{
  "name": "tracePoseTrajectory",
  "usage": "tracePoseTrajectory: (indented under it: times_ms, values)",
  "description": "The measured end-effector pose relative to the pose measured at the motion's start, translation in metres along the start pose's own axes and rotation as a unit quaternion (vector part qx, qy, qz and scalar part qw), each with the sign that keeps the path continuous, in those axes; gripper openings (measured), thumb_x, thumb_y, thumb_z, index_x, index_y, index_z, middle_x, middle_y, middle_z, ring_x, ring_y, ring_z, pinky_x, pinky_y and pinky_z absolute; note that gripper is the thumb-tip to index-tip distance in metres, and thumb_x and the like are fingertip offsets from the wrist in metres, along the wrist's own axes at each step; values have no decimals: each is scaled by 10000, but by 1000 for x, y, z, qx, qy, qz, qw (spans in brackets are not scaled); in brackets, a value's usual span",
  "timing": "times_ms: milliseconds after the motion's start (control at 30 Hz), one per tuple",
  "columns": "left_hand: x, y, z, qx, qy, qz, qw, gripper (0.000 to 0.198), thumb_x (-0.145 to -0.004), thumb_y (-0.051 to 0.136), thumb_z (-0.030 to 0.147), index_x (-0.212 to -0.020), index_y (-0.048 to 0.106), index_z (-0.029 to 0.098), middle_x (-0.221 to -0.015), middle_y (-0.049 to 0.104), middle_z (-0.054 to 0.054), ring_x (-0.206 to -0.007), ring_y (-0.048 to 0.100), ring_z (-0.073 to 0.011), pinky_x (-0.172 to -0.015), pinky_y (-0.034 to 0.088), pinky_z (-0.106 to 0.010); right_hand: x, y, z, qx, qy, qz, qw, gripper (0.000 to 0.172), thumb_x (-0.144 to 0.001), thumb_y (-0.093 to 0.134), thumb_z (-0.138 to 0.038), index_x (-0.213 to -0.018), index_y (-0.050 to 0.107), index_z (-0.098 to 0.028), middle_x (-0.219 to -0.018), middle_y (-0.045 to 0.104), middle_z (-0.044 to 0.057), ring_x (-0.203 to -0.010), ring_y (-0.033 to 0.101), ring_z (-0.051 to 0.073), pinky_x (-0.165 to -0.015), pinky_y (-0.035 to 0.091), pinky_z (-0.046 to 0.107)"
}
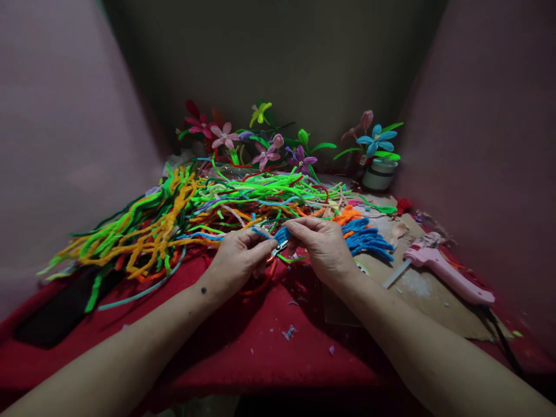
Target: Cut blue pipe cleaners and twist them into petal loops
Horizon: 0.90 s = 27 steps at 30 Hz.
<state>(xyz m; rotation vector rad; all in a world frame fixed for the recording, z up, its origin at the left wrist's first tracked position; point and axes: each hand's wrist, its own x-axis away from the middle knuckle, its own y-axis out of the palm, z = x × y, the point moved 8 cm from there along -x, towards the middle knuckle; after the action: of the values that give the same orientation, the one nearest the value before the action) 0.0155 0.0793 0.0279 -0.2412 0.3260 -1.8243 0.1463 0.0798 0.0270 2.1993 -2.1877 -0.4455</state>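
Over the front middle of the table, both hands meet at a small blue pipe cleaner piece point(282, 234). My left hand point(238, 255) is closed, pinching it from the left. A short blue end shows above the left thumb. My right hand point(324, 246) pinches the right side of the same piece between thumb and fingertips. Just below the fingertips is a small metal tool point(280, 248) with what look like red handles; whether the left hand holds it or it lies on the table, I cannot tell. Several blue pipe cleaner petals point(369, 238) lie to the right of my right hand.
A heap of coloured pipe cleaners point(243, 194) spreads behind and left. A pink glue gun point(449, 269) lies on a cardboard sheet point(412, 289) at right. Pipe cleaner flowers point(264, 153) stand at the back, beside a jar point(379, 174). A dark flat object point(52, 315) lies front left.
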Motion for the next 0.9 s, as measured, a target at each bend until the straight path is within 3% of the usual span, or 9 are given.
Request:
tracePoseTrajectory:
  times_ms: [167,333,433,567,733,800,900]
  values:
    - [1,-1,5,-1,6,41,999,187,-727,582,297,-643,537,136,-417,422,74,-368,305,-34,-370,227,-168,4,-4,-10,77,-38,36,996,174,-729,606,-293,-683,654,-133,-504,561,-15,-481,485,96,-518,381,240]
    - [2,-4,4,2,3,48,999,213,-745,563,323,-641,540,139,-414,418,69,-374,337,-46,-386,259,-177,2,2,2,-29,11,3,1000,175,-656,667,-271,-769,654,-139,-556,585,-21,-495,481,91,-525,370,242]
    - [2,-4,3,4,11,40,999,250,-750,561,354,-623,531,141,-407,427,61,-375,354,-56,-398,278,-190,4,11,8,-27,35,-42,998,133,-652,666,-260,-691,634,-136,-571,567,-25,-499,449,79,-516,336,238]
    - [3,1,1,12,13,24,1000,257,-760,550,373,-635,525,150,-411,445,58,-383,363,-63,-407,283,-196,8,10,11,15,36,-21,999,313,-697,641,-324,-483,498,-145,-474,456,-44,-474,370,66,-497,285,241]
    - [3,5,2,15,9,13,1000,234,-769,542,354,-661,556,147,-421,469,51,-400,396,-73,-436,329,-203,7,13,15,-12,41,-35,998,338,-699,644,-363,-498,477,-149,-496,406,-55,-497,348,66,-501,260,242]
    - [2,2,3,12,7,1,1000,222,-749,569,356,-687,578,142,-465,510,36,-451,455,-92,-477,375,-214,6,13,13,-8,38,-41,998,315,-710,631,-376,-533,513,-144,-512,417,-53,-506,350,68,-500,256,240]
    - [0,-10,11,21,29,10,999,296,-696,637,365,-897,608,149,-720,630,-10,-671,578,-149,-596,449,-240,6,14,11,-9,52,-50,997,271,-719,616,-382,-611,563,-139,-508,430,-55,-474,335,63,-468,235,233]
